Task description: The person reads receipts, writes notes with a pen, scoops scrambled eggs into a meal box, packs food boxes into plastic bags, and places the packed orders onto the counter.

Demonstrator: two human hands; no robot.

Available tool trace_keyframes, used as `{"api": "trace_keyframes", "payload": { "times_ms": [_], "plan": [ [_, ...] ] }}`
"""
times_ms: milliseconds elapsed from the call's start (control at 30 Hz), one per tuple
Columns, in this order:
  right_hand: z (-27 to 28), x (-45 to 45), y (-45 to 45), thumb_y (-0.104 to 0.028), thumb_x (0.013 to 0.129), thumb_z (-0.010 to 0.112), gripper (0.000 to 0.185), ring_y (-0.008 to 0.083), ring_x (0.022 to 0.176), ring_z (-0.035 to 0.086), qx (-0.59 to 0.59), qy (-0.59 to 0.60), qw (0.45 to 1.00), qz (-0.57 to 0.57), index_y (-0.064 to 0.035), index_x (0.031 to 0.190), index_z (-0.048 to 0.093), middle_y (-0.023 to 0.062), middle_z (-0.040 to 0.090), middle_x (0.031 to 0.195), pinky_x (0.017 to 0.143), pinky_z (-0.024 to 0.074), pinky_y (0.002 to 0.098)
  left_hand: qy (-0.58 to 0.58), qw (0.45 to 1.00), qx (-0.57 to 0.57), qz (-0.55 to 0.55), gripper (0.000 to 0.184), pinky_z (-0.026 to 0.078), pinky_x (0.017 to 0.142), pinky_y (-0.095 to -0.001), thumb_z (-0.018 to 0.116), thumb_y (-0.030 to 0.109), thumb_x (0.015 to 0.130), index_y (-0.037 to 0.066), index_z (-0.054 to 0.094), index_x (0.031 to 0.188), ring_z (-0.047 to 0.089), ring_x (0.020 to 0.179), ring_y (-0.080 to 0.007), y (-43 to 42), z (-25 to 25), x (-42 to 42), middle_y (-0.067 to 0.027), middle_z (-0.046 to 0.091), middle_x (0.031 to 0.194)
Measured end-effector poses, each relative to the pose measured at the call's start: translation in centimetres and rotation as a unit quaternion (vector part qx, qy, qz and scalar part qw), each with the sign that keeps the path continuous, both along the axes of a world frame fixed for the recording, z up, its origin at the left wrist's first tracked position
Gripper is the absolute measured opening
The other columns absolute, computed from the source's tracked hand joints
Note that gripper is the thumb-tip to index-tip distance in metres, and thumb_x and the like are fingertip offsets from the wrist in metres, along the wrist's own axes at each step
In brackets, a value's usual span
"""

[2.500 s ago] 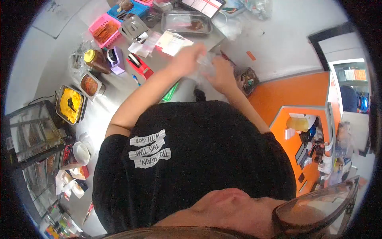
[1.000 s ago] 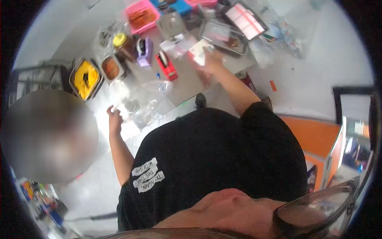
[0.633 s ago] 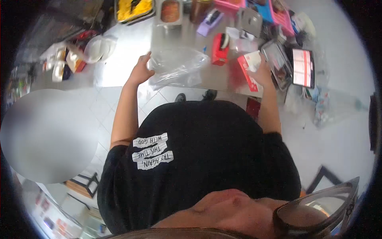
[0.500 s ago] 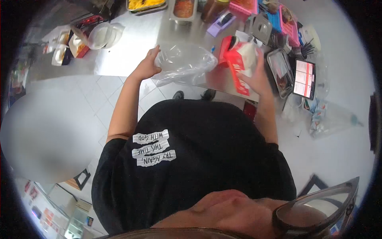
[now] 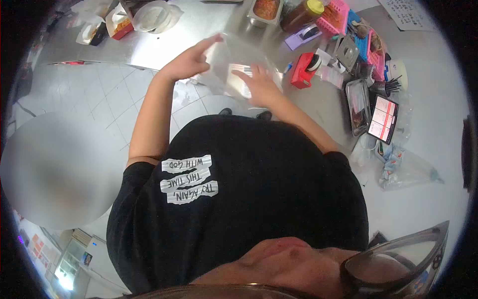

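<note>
A clear plastic bag [image 5: 226, 52] is spread over the table's front edge. My left hand [image 5: 185, 65] grips its left side, index finger stretched along the rim and thumb bent below. Inside or against the bag is a box, showing a pale panel [image 5: 238, 82] with dark printed lines. My right hand [image 5: 263, 85] holds this box from the right, fingers on top and thumb toward the left. Most of the box is hidden by that hand and the plastic. To the right of the bag stands a red tape dispenser [image 5: 302, 72].
A purple tape dispenser [image 5: 301, 39], a metal food pan [image 5: 265, 11] and a yellow-lidded jar [image 5: 301, 15] stand behind. On the right are a lidded clear tray [image 5: 357, 107] and a lit tablet [image 5: 383, 118]. Food boxes [image 5: 119, 22] and plastic tubs [image 5: 152, 17] sit at the far left.
My right hand has moved left with the red and white box, from beside the tape dispenser to the bag. My left hand has shifted slightly up, and the bag is spread wider.
</note>
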State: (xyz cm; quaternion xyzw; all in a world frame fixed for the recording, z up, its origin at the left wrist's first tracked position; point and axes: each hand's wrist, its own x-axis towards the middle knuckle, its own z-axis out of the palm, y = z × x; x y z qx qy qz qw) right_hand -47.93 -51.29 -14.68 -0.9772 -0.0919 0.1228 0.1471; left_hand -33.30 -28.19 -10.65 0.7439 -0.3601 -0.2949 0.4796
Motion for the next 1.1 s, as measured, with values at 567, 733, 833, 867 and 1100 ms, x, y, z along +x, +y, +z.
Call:
{"api": "trace_keyframes", "payload": {
  "times_ms": [567,733,833,867,1100],
  "plan": [
    [-1.4,1.4,-2.2,-0.029,0.062,0.085,0.084,0.0382,0.129,0.039,0.157,-0.074,0.983,0.056,-0.013,0.136,0.048,0.0249,0.042,0.136,0.108,0.0317,0.044,-0.061,0.997,0.042,0.026,0.068,0.038,0.104,-0.0387,0.057,0.007,0.086,0.021,0.033,0.148,0.046,0.122,-0.0359,-0.4,-3.7,-5.1,-0.0241,0.038,0.135],
    [-5.8,-4.4,-5.2,-0.028,0.074,0.077,0.049,0.0305,0.1,0.058,0.188,-0.073,0.925,-0.323,0.0033,0.108,0.06,0.02,0.06,0.104,0.087,0.0462,0.0409,-0.043,0.994,0.095,-0.007,0.066,0.038,0.104,-0.0403,0.059,0.009,0.086,0.019,0.036,0.146,0.047,0.122,-0.0355,0.4,-3.8,-6.4,-0.023,0.044,0.132],
    [-8.0,-5.3,-9.4,-0.021,0.082,0.068,0.031,0.0189,0.077,0.059,0.401,0.039,0.811,-0.424,0.0016,0.103,0.059,0.0092,0.059,0.079,0.069,0.0495,0.035,-0.037,0.991,0.13,0.006,0.058,0.038,0.105,-0.0399,0.057,0.003,0.085,0.011,0.042,0.141,0.046,0.125,-0.0306,-0.7,-3.2,-5.6,-0.0179,0.048,0.134],
    [-3.8,-5.0,-10.0,-0.019,0.083,0.067,0.03,0.0167,0.076,0.059,0.49,0.038,0.745,-0.451,0.0009,0.104,0.059,0.0071,0.059,0.079,0.068,0.0492,0.0328,-0.063,0.99,0.126,0.021,0.054,0.038,0.106,-0.0402,0.056,0.001,0.083,0.008,0.046,0.136,0.046,0.127,-0.0308,-1.3,-2.1,-4.7,-0.0173,0.048,0.136],
    [5.0,-11.0,-24.1,-0.017,0.086,0.065,0.027,0.0194,0.087,0.062,0.386,-0.204,0.806,-0.399,-0.0056,0.11,0.059,0.0083,0.06,0.099,0.075,0.0507,0.0344,-0.224,0.949,0.221,-0.003,0.065,0.033,0.109,-0.0388,0.042,-0.009,0.071,-0.002,0.047,0.135,0.045,0.129,-0.0343,-6.7,2.1,1.7,-0.0218,0.052,0.133]
  ]
}}
